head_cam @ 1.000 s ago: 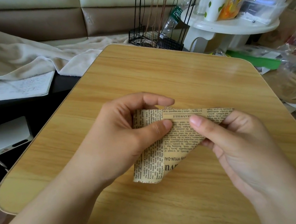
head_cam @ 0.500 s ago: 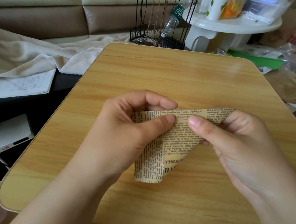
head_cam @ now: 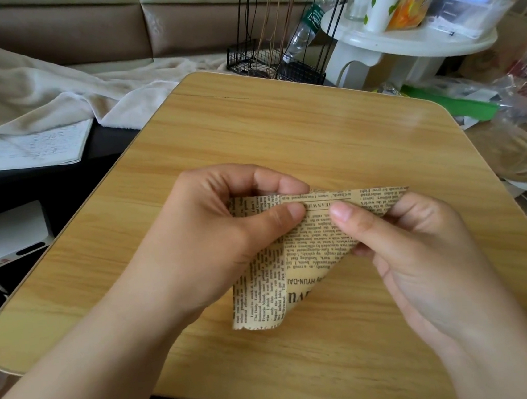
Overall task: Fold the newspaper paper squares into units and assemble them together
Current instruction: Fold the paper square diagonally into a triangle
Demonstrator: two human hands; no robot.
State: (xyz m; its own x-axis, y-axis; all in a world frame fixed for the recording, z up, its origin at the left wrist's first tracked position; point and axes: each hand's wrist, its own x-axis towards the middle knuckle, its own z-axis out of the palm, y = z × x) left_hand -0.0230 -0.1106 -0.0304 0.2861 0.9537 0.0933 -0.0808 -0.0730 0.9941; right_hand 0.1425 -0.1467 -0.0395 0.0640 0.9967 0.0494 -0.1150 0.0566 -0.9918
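Tan newspaper-print paper square (head_cam: 297,260), folded over into a rough triangle, is held just above the middle of the light wood-grain bench (head_cam: 281,127). Its upper fold is pinched by the left hand (head_cam: 214,233) in a thumb-and-forefinger grip, while the right half is grasped by the right hand (head_cam: 415,249), thumb on top and fingers curled beneath. The lower corner curls toward the bench. A cream blanket (head_cam: 36,92) and a black wire rack (head_cam: 274,63) are seen beyond the far edge.

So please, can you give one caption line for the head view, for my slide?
Both hands, left hand and right hand, pinch a newspaper square over a wooden table.
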